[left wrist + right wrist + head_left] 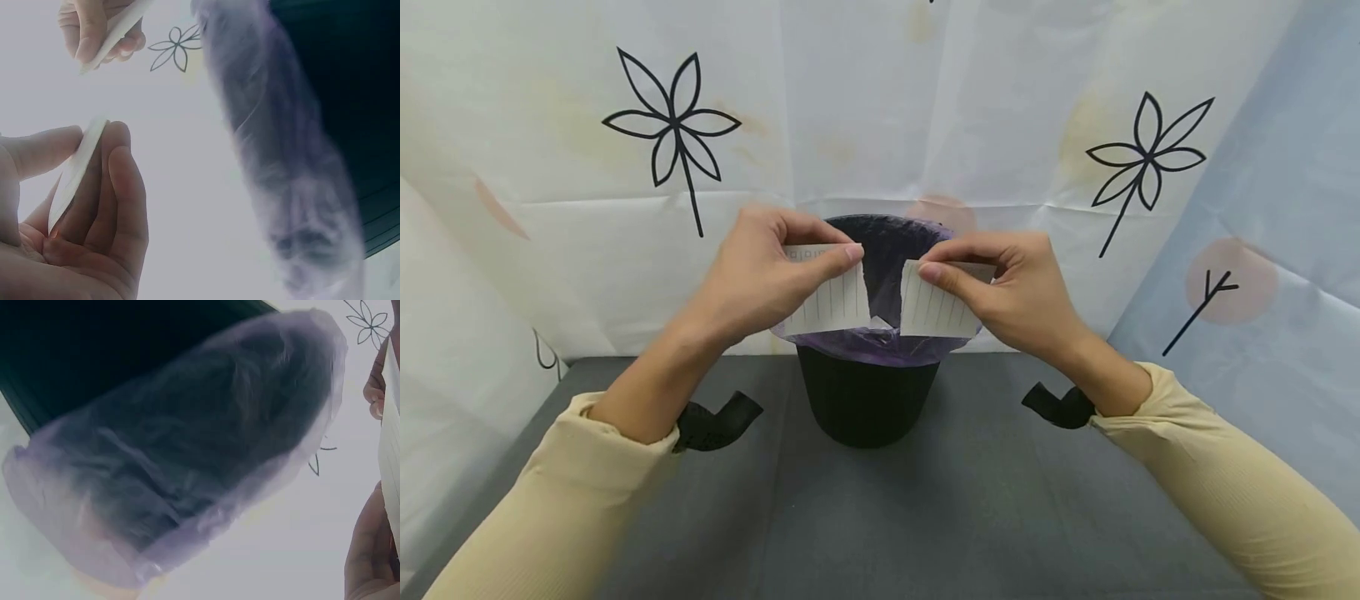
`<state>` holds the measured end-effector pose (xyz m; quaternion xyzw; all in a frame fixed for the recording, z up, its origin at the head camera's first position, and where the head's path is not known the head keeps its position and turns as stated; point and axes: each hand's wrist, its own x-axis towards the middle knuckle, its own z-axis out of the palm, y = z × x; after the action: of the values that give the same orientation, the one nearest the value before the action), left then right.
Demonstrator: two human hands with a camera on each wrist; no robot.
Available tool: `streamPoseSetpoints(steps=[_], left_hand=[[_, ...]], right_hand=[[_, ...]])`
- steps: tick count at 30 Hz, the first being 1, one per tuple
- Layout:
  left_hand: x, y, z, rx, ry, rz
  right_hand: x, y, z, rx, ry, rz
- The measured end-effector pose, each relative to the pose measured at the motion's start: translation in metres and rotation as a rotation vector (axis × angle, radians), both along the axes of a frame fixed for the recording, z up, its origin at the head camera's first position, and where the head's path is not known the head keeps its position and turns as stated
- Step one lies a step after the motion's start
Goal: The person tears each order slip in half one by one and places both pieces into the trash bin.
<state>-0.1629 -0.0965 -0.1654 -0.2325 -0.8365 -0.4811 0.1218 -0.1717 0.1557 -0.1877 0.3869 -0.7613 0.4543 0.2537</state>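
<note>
In the head view my left hand [756,279] pinches a piece of lined white paper [831,304] between thumb and fingers. A second lined piece [934,310] is pinched by my right hand [1018,287]. A narrow gap separates the two pieces, whose facing edges look slightly uneven. Both are held over the mouth of a black bin [868,404] with a thin purple plastic liner [887,348] folded over its rim. A small white scrap [880,323] shows in the gap, inside the bin. The left wrist view has the left paper [78,172] edge-on between thumb and fingers.
The bin stands on a dark grey table [880,517]. Behind it hangs a white cloth [865,100] printed with black flower outlines, and a bluish cloth [1285,208] borders the right side. Black straps [722,425] stick out near both wrists.
</note>
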Motion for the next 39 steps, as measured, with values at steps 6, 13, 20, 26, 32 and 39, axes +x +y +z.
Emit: streamPoseSetpoints(steps=[6,13,20,26,32,39], left_hand=[[-0.012,0.002,0.018,-0.002,-0.037,0.011],[-0.025,0.001,0.037,-0.018,-0.07,0.034],[-0.041,0.002,0.052,-0.069,-0.09,0.07],[-0.06,0.006,0.06,-0.097,-0.116,0.111],[-0.077,0.008,0.065,-0.119,-0.149,0.144],[-0.092,0.006,0.065,-0.137,-0.202,0.183]], right_hand=[[-0.012,-0.003,0.017,0.007,-0.078,-0.039],[-0.025,-0.006,0.034,0.014,-0.144,-0.054],[-0.041,-0.01,0.045,0.031,-0.179,-0.088],[-0.058,-0.012,0.051,0.045,-0.182,-0.133],[-0.073,-0.015,0.053,0.069,-0.196,-0.168],[-0.088,-0.019,0.056,0.052,-0.239,-0.195]])
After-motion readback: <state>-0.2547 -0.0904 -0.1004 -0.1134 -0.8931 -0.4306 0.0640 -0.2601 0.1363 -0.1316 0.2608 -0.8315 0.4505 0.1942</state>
